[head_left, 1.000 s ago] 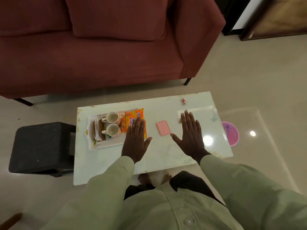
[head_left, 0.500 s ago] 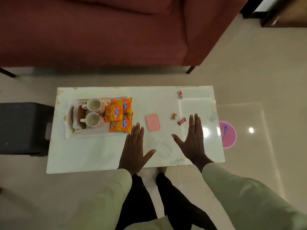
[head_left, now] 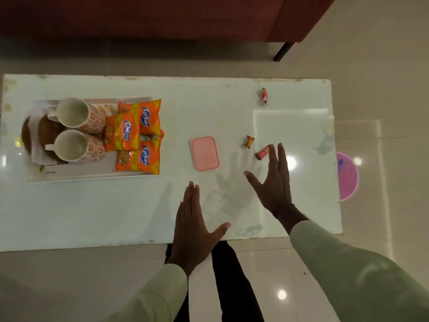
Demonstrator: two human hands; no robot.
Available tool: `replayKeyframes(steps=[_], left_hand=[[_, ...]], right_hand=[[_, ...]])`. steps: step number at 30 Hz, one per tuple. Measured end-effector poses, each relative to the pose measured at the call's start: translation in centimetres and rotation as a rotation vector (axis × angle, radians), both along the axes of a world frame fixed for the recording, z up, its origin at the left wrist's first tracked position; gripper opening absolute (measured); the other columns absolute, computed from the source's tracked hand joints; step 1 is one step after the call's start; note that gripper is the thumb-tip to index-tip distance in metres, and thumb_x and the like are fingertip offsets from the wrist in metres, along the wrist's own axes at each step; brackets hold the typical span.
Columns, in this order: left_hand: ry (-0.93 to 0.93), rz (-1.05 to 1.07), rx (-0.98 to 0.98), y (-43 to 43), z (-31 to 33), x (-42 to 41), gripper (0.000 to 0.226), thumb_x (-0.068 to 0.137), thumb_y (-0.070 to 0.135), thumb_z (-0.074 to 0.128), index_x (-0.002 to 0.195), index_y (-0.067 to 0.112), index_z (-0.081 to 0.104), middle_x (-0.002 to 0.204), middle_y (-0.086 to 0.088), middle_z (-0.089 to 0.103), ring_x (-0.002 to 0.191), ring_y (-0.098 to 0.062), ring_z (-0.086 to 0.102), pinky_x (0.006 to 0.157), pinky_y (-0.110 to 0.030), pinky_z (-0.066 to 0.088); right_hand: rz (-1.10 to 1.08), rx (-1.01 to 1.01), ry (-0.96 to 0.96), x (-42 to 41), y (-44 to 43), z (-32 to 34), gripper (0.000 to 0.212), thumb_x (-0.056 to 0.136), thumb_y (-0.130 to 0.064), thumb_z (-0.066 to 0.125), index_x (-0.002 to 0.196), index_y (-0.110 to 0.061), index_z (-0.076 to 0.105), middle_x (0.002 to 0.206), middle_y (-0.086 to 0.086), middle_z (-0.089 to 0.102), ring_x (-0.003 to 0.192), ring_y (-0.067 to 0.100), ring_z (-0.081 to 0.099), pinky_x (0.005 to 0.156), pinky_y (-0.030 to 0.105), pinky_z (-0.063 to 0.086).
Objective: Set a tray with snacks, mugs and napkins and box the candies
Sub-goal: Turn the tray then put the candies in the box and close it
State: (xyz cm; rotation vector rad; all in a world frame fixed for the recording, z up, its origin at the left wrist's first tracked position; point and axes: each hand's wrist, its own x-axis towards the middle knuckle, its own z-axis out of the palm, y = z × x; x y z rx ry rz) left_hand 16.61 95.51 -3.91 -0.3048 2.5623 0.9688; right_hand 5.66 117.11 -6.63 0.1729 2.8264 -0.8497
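A white tray (head_left: 92, 176) on the table's left holds two floral mugs (head_left: 76, 115), brown biscuits on napkins (head_left: 34, 133) and three orange snack packets (head_left: 139, 135). A shut pink box (head_left: 204, 153) lies mid-table. Three wrapped candies lie loose: a red one (head_left: 264, 96) at the far right, an orange one (head_left: 248, 142), and a red one (head_left: 262, 152) just left of my right hand's fingertips. My right hand (head_left: 275, 182) is flat and open above the table. My left hand (head_left: 193, 225) is open too, near the front edge, holding nothing.
The white glossy table (head_left: 69, 212) stands before a maroon sofa (head_left: 162, 15) with a black leg (head_left: 282, 51). A pink round object (head_left: 347, 176) lies on the floor past the table's right edge. My dark trousers show below the front edge.
The view has tilted down and closer over the table. My left hand has drawn back from the snack packets toward the front edge. My right hand has shifted slightly, fingertips beside the near red candy.
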Motion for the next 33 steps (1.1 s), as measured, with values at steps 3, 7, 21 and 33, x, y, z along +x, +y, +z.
replayKeyframes(steps=[3,7,21,33], left_hand=[[-0.014,0.031,0.067,1.4,-2.5,0.6,0.126,0.06,0.079,0.066,0.152,0.039,-0.01,0.16,0.024,-0.003,0.146,-0.003,0.015,0.112,-0.031,0.026],[-0.037,0.04,0.079,3.7,-5.2,1.5,0.131,0.051,0.084,0.065,0.153,0.039,-0.002,0.157,0.029,0.007,0.143,-0.005,0.024,0.11,-0.031,0.029],[-0.048,0.117,0.007,6.5,-6.9,0.6,0.12,0.05,0.071,0.069,0.149,0.029,0.016,0.149,0.009,0.032,0.134,-0.013,0.037,0.105,-0.034,0.035],[0.092,-0.058,0.096,2.3,-7.6,-1.1,0.12,0.059,0.063,0.075,0.153,0.022,0.013,0.155,0.008,0.03,0.142,-0.009,0.03,0.111,-0.03,0.032]], right_hand=[[-0.031,-0.011,0.019,-1.2,0.1,-3.3,0.096,0.086,-0.062,0.061,0.158,-0.022,0.011,0.167,0.005,0.003,0.154,0.022,0.009,0.12,0.05,0.025],[-0.036,0.01,0.065,-2.4,0.0,-6.8,0.094,0.087,-0.059,0.062,0.157,-0.018,0.014,0.166,0.012,0.006,0.153,0.028,0.013,0.118,0.053,0.029],[-0.134,0.162,0.11,-5.9,-2.6,-11.2,0.092,0.09,-0.065,0.051,0.157,-0.014,0.015,0.166,0.017,0.008,0.153,0.036,0.008,0.122,0.051,0.015],[-0.1,0.179,0.145,-17.2,-1.7,-11.2,0.093,0.089,-0.066,0.048,0.159,-0.019,0.009,0.167,0.015,0.003,0.152,0.04,0.004,0.122,0.053,0.013]])
